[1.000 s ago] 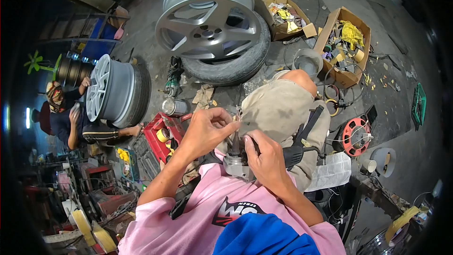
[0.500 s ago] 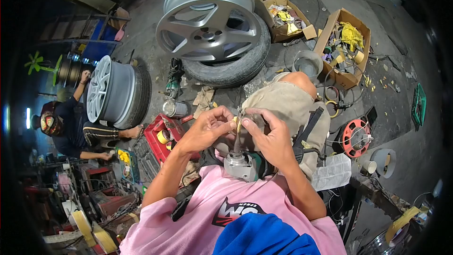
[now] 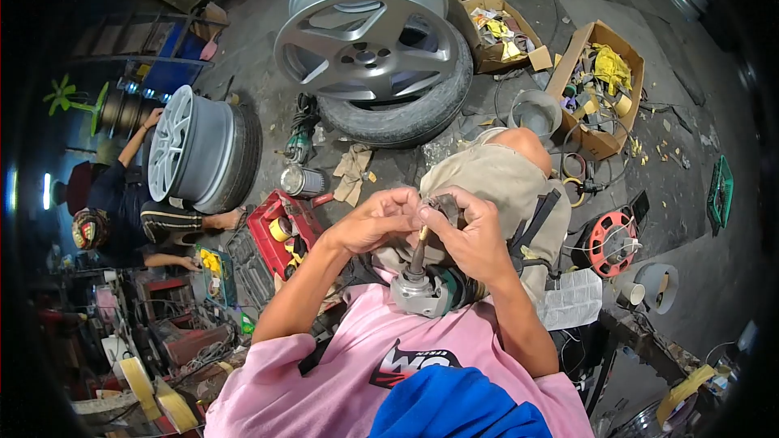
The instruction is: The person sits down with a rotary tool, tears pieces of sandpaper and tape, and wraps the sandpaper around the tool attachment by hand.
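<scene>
An angle grinder (image 3: 423, 294) with a green body rests in my lap, its head up and a tapered shaft (image 3: 417, 261) pointing away from me. A small yellow strip (image 3: 423, 234) lies against the upper shaft. My left hand (image 3: 380, 217) is closed in a pinch at the shaft's tip, its fingertips partly hidden. From the other side my right hand (image 3: 466, 231) is closed too, thumb pressed near the strip and index finger curled over the tip. Some dark grey material (image 3: 439, 203) shows between the fingers of both hands.
A silver alloy wheel (image 3: 365, 53) lies on a tire (image 3: 406, 130) ahead. Cardboard boxes (image 3: 604, 134) of scraps stand right, near an orange cable reel (image 3: 608, 242). A red toolbox (image 3: 272, 247) and a tin can (image 3: 302, 182) sit left. A co-worker (image 3: 114, 170) handles another wheel (image 3: 191, 146).
My hands have closed in together around the shaft's tip, and the left fingers have curled further over it. The grinder has shifted slightly right and toward me. The co-worker's head has lowered.
</scene>
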The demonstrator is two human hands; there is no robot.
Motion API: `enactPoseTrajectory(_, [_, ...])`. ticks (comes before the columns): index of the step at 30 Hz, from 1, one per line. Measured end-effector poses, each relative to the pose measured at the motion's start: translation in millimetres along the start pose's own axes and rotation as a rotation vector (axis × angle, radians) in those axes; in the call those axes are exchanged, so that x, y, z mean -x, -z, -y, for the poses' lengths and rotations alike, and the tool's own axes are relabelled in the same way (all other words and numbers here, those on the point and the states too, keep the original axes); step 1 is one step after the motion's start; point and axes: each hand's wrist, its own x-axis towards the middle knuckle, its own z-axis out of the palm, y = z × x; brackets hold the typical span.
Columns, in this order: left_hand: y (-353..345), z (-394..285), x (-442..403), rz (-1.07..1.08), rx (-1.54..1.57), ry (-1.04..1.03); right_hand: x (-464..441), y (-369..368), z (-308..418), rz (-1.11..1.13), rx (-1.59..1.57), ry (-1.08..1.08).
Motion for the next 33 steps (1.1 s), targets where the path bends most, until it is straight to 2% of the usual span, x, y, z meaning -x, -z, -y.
enactPoseTrajectory(3, [9,12,-17,0.109,0.053,0.054,1,12,1,0.049,-0.031,-0.007])
enactPoseTrajectory(4, [12,17,-22,0.162,0.079,0.073,2,19,2,0.138,-0.062,-0.093])
enactPoseTrajectory(5, [14,23,-25,0.174,0.105,0.112,3,25,3,0.230,-0.093,-0.178])
enactPoseTrajectory(8, [10,7,-22,0.162,0.047,0.149,5,44,0,0.351,-0.026,-0.202])
enactPoseTrajectory(9, [13,2,-20,0.152,-0.004,0.175,5,40,-9,0.313,-0.061,-0.082])
enactPoseTrajectory(10, [12,-7,-19,0.144,-0.054,0.201,5,42,-12,0.312,-0.062,-0.085])
enactPoseTrajectory(12, [4,-24,-14,-0.015,-0.173,0.148,3,42,-13,0.282,0.074,-0.163])
enactPoseTrajectory(16, [-16,-56,-9,-0.141,-0.398,0.033,1,32,-8,0.203,0.108,-0.115])
enactPoseTrajectory(18, [-26,-60,-11,-0.116,-0.513,0.024,-1,32,-12,0.169,0.208,0.020])
enactPoseTrajectory(20, [-35,-59,-14,-0.051,-0.812,-0.085,-1,35,-6,0.158,0.291,0.014])
enactPoseTrajectory(25, [-41,-64,-16,-0.003,-0.735,-0.019,16,32,5,0.085,0.477,0.011])
enactPoseTrajectory(27, [-43,-67,-17,-0.015,-0.301,0.175,24,27,-1,-0.030,0.160,-0.045])
enactPoseTrajectory(28, [-42,-66,-18,-0.011,-0.301,0.174,29,24,-4,-0.032,0.163,-0.045])
enactPoseTrajectory(30, [-40,-62,-18,0.057,-0.543,0.025,36,20,-9,-0.100,-0.018,-0.176])
enactPoseTrajectory(33, [-44,-57,-17,0.051,-0.592,-0.025,39,20,-11,-0.112,0.087,-0.123])
